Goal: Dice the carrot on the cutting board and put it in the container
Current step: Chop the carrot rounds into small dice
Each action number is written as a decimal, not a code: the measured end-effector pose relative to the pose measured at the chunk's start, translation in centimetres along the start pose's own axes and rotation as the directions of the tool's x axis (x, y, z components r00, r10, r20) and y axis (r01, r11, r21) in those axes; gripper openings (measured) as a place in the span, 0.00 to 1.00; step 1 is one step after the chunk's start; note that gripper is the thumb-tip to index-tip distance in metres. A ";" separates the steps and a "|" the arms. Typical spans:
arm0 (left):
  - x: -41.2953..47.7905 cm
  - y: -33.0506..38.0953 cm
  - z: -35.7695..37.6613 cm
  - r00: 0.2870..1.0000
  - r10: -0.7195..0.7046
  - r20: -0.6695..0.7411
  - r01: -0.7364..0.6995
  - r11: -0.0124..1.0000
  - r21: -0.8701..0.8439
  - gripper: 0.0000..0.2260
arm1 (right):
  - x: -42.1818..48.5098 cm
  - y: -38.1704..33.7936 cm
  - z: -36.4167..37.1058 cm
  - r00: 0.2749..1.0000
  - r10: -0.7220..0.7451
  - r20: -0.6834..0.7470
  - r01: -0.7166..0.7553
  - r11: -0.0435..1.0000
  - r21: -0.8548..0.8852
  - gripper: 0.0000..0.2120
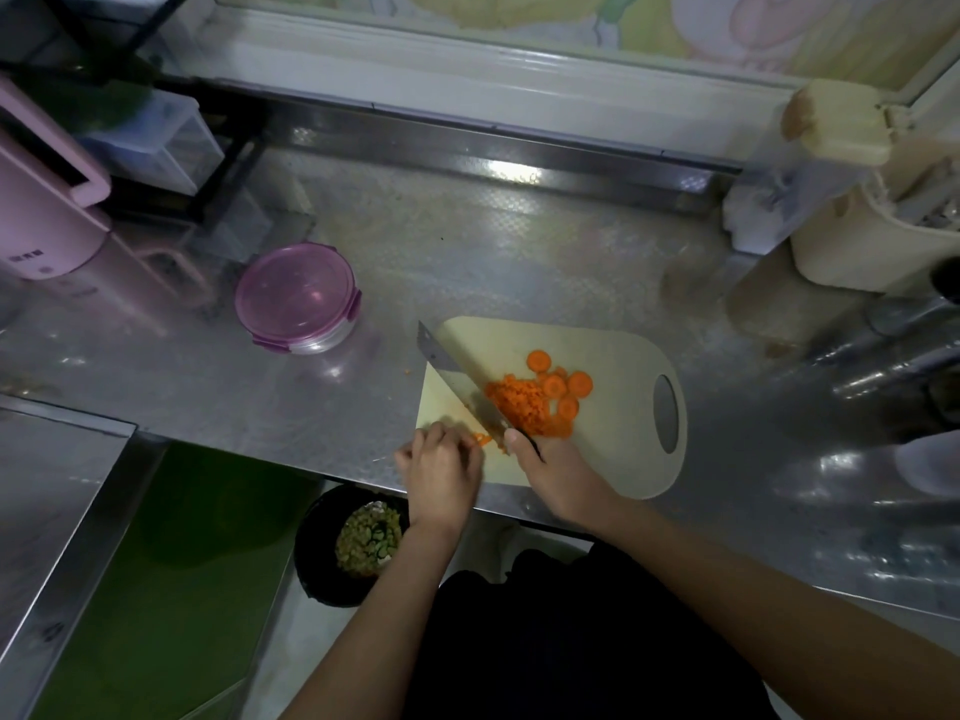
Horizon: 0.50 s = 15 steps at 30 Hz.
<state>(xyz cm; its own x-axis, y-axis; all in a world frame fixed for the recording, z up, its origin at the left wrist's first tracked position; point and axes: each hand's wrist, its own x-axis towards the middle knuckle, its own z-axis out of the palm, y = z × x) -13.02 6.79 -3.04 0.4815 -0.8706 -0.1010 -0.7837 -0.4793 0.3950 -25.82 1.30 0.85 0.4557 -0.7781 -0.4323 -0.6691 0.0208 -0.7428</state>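
A cream cutting board (613,356) lies on the steel counter. On it sits a heap of diced carrot (519,405) with several round carrot slices (566,384) beside it. My right hand (550,465) grips the black handle of a wide knife (457,376), whose blade slants from the board's left edge down to the heap. My left hand (439,470) is at the board's near left corner, fingers curled over a small carrot piece (483,439) just left of the blade. A round container with a pink lid (296,296) stands shut to the left of the board.
A pink appliance (47,210) stands at the far left. A cream bin and clutter (872,236) fill the right back corner. Below the counter edge a black bin (353,543) holds vegetable scraps. The counter's front edge runs just under my hands.
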 end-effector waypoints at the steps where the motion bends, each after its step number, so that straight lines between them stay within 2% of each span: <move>1: -0.1 0.1 0.0 1.000 -0.005 -0.007 0.005 1.000 -0.011 0.08 | -0.3 0.1 0.1 1.000 -0.014 -0.001 0.014 1.000 0.004 0.18; 7: -0.2 0.3 0.2 0.999 -0.019 -0.035 0.017 0.999 -0.041 0.06 | -0.8 0.2 0.5 0.995 -0.098 -0.013 0.098 0.995 -0.026 0.16; 15: -0.2 0.2 0.8 0.998 -0.023 -0.057 0.022 1.000 -0.019 0.06 | -0.1 0.2 1.5 0.998 -0.061 -0.002 0.060 0.995 -0.075 0.21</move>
<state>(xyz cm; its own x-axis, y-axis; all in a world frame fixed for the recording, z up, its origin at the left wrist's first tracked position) -13.56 6.85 -3.64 0.5212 -0.8515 -0.0583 -0.7650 -0.4963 0.4103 -25.10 2.34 -0.08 0.4942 -0.7792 -0.3854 -0.6827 -0.0734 -0.7270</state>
